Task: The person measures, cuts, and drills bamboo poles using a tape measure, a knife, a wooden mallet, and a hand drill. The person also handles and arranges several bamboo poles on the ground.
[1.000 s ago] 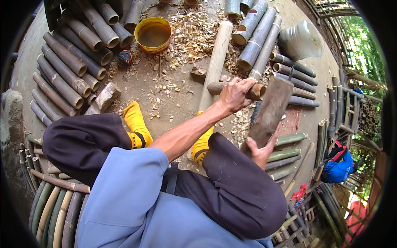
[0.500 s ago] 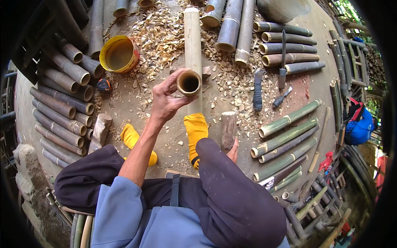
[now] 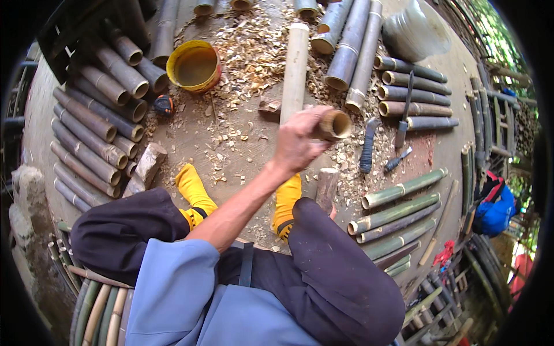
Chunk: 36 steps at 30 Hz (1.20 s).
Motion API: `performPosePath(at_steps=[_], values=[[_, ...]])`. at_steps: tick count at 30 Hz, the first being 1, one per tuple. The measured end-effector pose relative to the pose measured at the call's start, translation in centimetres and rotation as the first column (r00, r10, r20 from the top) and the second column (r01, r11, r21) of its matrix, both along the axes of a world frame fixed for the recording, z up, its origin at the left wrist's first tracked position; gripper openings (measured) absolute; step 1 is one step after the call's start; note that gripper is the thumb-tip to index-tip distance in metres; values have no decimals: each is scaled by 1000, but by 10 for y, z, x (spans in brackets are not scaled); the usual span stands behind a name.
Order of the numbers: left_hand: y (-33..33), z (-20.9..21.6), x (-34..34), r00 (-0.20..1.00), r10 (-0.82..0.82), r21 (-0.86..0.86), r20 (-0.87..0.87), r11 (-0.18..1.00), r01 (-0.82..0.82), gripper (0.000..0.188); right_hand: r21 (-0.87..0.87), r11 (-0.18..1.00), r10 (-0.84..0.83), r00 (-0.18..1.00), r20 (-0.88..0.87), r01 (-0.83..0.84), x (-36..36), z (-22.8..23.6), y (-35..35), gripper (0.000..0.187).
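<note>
My left hand (image 3: 300, 135) grips a short bamboo tube (image 3: 334, 125), its open pale-rimmed end tilted to the right and slightly blurred. Behind the hand lies a long, pale, scraped bamboo pole (image 3: 295, 69), running away between my feet. My right hand (image 3: 333, 213) is almost wholly behind my raised right knee; only a bit of it shows, against the near end of a short, thick wooden block (image 3: 326, 187). The block points away from me, just right of my yellow-socked right foot (image 3: 287, 199).
Bamboo tubes lie stacked at left (image 3: 86, 141) and in rows at right (image 3: 412, 106). A yellow bucket (image 3: 218, 74) of murky liquid stands among wood shavings (image 3: 245, 49). A long-bladed knife (image 3: 407, 104), a black-wrapped tool (image 3: 367, 147) and a small knife (image 3: 397, 160) lie at right.
My left hand has swung the bamboo tube to the right, tipping its open end from facing up to facing rightward. More of my right hand is hidden behind the knee. The view has shifted.
</note>
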<state>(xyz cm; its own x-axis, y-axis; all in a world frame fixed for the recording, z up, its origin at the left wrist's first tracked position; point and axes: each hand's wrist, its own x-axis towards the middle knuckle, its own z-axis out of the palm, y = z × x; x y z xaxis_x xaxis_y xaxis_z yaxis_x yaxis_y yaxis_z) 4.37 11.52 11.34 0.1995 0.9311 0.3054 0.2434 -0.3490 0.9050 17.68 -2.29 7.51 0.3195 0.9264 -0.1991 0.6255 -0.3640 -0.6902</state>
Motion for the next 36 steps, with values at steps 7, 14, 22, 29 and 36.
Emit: performPosePath(at_steps=[7, 14, 22, 29, 36], values=[[-11, 0, 30, 992, 95, -24, -84, 995, -97, 60, 42, 989, 142, 990, 0, -142, -15, 11, 41, 98], [12, -17, 34, 963, -210, -142, -168, 972, 187, 61, 125, 964, 231, 972, 42, -234, -24, 22, 76, 94], [50, -59, 5, 914, -404, -245, 45, 882, 402, 49, 286, 831, 452, 879, 151, -477, -73, 84, 161, 90], [143, 36, -38, 966, -108, -198, 235, 968, 157, 49, 316, 748, 522, 812, 261, -583, -88, 123, 198, 87], [205, 146, -72, 554, 292, -296, 780, 951, -86, 42, 296, 780, 513, 834, 203, -551, -75, 115, 175, 83]])
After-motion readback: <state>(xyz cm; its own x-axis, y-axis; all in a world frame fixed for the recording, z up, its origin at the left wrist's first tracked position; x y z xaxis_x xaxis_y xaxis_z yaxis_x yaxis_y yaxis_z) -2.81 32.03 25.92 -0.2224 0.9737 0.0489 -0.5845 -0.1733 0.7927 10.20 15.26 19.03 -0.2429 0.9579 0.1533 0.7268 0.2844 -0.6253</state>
